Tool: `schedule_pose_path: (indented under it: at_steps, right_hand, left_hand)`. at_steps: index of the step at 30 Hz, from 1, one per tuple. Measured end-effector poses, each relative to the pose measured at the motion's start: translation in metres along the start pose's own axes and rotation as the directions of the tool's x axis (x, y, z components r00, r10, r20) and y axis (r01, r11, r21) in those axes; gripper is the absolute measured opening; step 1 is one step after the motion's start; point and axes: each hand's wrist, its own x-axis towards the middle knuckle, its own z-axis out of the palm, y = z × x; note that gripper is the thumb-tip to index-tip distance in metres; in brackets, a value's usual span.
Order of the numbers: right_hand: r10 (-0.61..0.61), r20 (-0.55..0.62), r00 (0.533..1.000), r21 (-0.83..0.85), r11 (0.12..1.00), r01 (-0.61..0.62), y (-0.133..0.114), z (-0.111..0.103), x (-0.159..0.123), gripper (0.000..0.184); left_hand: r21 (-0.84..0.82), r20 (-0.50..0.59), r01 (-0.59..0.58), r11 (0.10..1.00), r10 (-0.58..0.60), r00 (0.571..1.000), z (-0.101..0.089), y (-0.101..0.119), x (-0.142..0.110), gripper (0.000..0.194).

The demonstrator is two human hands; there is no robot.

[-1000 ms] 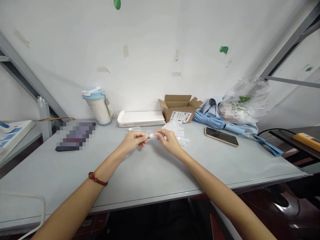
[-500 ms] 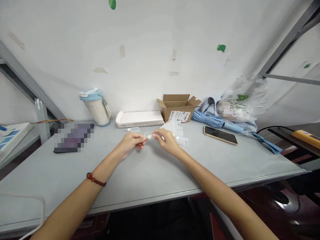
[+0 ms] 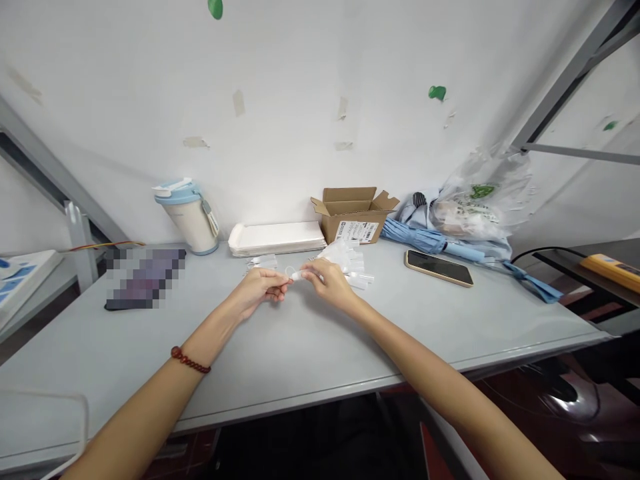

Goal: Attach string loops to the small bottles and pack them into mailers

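As both bare forearms reach in from the near edge of the pale grey desk (image 3: 300, 353), a bracelet of reddish-brown beads (image 3: 190, 361) circles the left wrist. The left hand (image 3: 263, 287) and right hand (image 3: 330, 283) meet over the middle of the desk, a small white cylindrical piece (image 3: 297, 275) between them. The right fingers pinch its right end. The left fingers are closed in a pinch at its other end, beside a thin white loop (image 3: 289, 269); whether they grip the piece or the loop is too small to tell.

Little has changed over the last second: the same two-handed hold continues, and the work seems to be at the same stage.

Just behind the right hand, which partly hides it, lies a pile of clear and whitish plastic pieces (image 3: 359, 281); a smaller cluster of translucent pieces (image 3: 265, 261) lies behind the left. A black-screened phone with a gold edge (image 3: 439, 268) rests to the right. Farther back stand a cream tumbler with a blue lid (image 3: 190, 217), a stack of flat white packets (image 3: 277, 239) and an open brown cardboard box (image 3: 357, 230), before the white wall (image 3: 285, 67). Nothing visible blocks the hands.
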Motion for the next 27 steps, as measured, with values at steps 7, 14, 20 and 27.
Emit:
schedule_pose_path:
  at_steps: [7,14,20,27]
  right_hand:
    - [0.048,0.026,0.998,0.019,0.999,-0.049,-0.0034,-0.0022,0.0001,0.016]
    - [0.130,0.061,0.990,0.120,0.983,-0.137,-0.0072,-0.0042,0.0009,0.022]
    - [0.172,0.077,0.982,0.151,0.972,-0.182,-0.0076,-0.0038,0.0006,0.025]
    - [0.114,0.060,0.992,0.155,0.980,-0.122,-0.0045,-0.0057,0.0024,0.018]
  left_hand:
    - [0.003,0.011,-0.002,1.000,0.002,1.000,0.0007,0.0016,-0.0012,0.019]
    - [0.027,0.000,-0.063,0.998,0.063,0.998,-0.0012,0.0025,-0.0005,0.020]
    - [0.057,0.001,-0.114,0.992,0.115,0.993,-0.0027,-0.0004,0.0015,0.020]
    - [0.064,0.011,-0.070,0.995,0.070,0.997,-0.0021,0.0051,0.0000,0.021]
